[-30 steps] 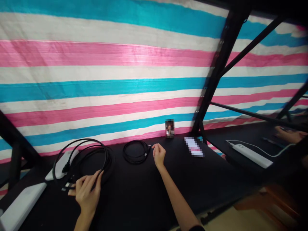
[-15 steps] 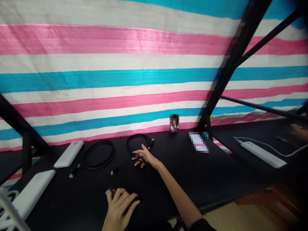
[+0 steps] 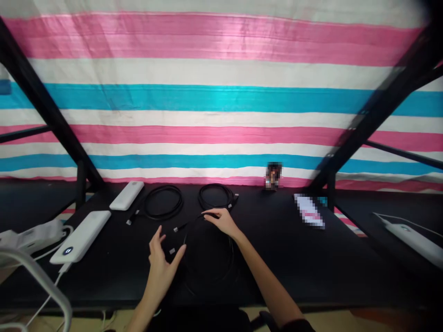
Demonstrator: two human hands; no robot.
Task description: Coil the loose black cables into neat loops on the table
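A loose black cable (image 3: 211, 258) lies in a wide loop on the black table (image 3: 311, 267) right in front of me. My left hand (image 3: 161, 259) hovers over the loop's left side with fingers spread, holding nothing; a metal-tipped plug (image 3: 172, 251) lies just beside its thumb. A second plug (image 3: 176, 229) rests a little farther back. My right hand (image 3: 222, 220) lies stretched out flat, its fingertips touching the top of the loop. Behind it sit two neatly coiled black cables, one on the left (image 3: 163, 203) and one on the right (image 3: 216, 197).
Two white power banks (image 3: 126, 195) (image 3: 81, 236) lie at the left, with a white power strip (image 3: 27, 233) beyond the table's left edge. Another white power bank (image 3: 415, 237) is at far right. Black frame struts (image 3: 51, 115) rise before a striped tarp wall (image 3: 221, 97).
My view has swung left and down. The cable my left hand carried now lies spread in front of me; my left hand has let go and opened, and my right hand rests on the loop.
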